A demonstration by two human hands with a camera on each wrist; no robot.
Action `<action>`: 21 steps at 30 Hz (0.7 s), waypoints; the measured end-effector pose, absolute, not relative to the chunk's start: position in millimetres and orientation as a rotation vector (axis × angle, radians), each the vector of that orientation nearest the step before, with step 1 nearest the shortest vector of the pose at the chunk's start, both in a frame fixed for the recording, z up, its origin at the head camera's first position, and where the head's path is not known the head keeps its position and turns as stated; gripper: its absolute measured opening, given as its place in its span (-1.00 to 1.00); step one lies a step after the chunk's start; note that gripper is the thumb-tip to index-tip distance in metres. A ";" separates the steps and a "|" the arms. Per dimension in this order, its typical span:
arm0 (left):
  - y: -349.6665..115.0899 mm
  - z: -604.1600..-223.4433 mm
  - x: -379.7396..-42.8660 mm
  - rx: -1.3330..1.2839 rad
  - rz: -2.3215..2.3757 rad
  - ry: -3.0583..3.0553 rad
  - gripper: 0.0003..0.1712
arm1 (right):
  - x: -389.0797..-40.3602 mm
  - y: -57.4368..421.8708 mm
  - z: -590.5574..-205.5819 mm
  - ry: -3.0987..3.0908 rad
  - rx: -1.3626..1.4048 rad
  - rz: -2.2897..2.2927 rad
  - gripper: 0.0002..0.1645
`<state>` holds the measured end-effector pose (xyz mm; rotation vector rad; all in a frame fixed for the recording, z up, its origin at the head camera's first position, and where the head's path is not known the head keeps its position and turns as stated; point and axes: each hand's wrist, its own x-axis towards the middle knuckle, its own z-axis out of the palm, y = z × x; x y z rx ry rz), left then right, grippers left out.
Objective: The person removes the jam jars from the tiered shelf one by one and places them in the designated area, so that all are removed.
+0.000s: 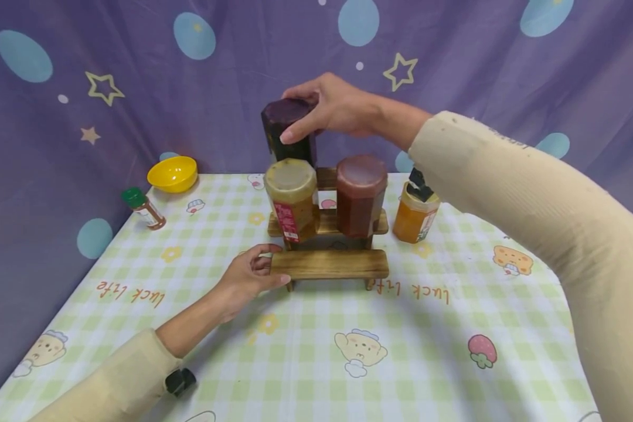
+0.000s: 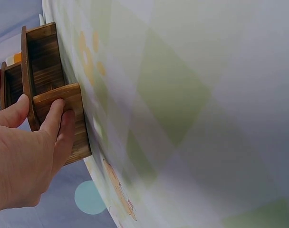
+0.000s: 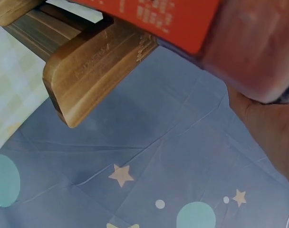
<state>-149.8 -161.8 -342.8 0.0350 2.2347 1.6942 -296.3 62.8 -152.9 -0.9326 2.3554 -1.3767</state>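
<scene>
My right hand (image 1: 337,108) grips a dark jar (image 1: 276,124) near its top, at the back of a tiered wooden rack (image 1: 329,265). The dark jar's lower part is hidden behind a yellowish jar (image 1: 291,202). That jar stands on the middle step beside a reddish-brown jar (image 1: 361,199). Down at the front, my left hand (image 1: 248,275) holds the left end of the bottom step. In the left wrist view its thumb lies at the step's edge and its fingertips press the wooden rack (image 2: 75,121). A reddish jar (image 3: 251,50) covers most of the right hand in the right wrist view.
An orange-coloured jar (image 1: 411,220) stands right of the rack, partly behind the right sleeve. At the back left are a yellow bowl (image 1: 174,176) and a small green-capped bottle (image 1: 146,210). A checked cloth (image 1: 316,363) covers the table; a purple curtain (image 1: 274,53) hangs behind.
</scene>
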 end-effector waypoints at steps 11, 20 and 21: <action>-162.0 -343.5 -151.4 0.046 1.693 2.240 -0.34 | -293.2 81.7 -134.7 2.414 -0.894 -1.583 -0.28; -162.2 -345.1 -152.8 0.044 1.704 2.235 -0.35 | -295.7 114.0 -119.3 2.551 -0.870 -1.618 -0.28; -162.2 -345.2 -152.7 0.042 1.701 2.237 -0.34 | -295.7 118.1 -118.6 2.562 -0.848 -1.629 -0.24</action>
